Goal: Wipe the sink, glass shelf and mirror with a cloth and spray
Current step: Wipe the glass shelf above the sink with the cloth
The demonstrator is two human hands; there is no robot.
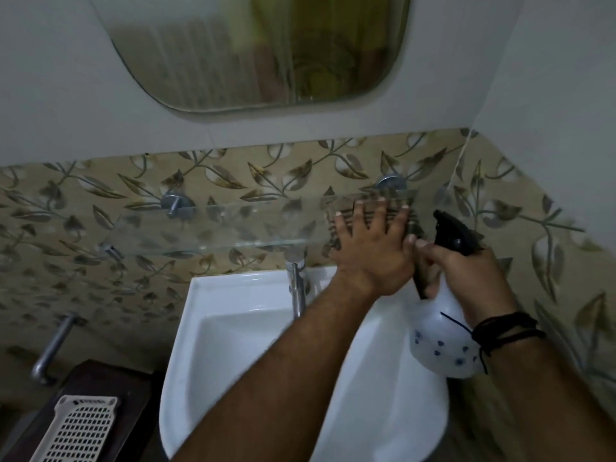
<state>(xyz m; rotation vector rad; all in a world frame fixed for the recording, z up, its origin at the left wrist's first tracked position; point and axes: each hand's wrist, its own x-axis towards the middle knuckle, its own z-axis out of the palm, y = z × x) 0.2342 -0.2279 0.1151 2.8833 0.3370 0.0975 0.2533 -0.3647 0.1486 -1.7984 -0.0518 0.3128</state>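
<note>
Both forearms are reaching over the white sink (233, 301). Right hand (466, 275) is gripping the spray bottle (440, 348), fingers curled round its black trigger head. Left hand (370, 248), fingers spread wide, is pressing a striped cloth (396, 208) flat onto the glass shelf (213, 228). Mirror (260, 48) is hanging above.
</note>
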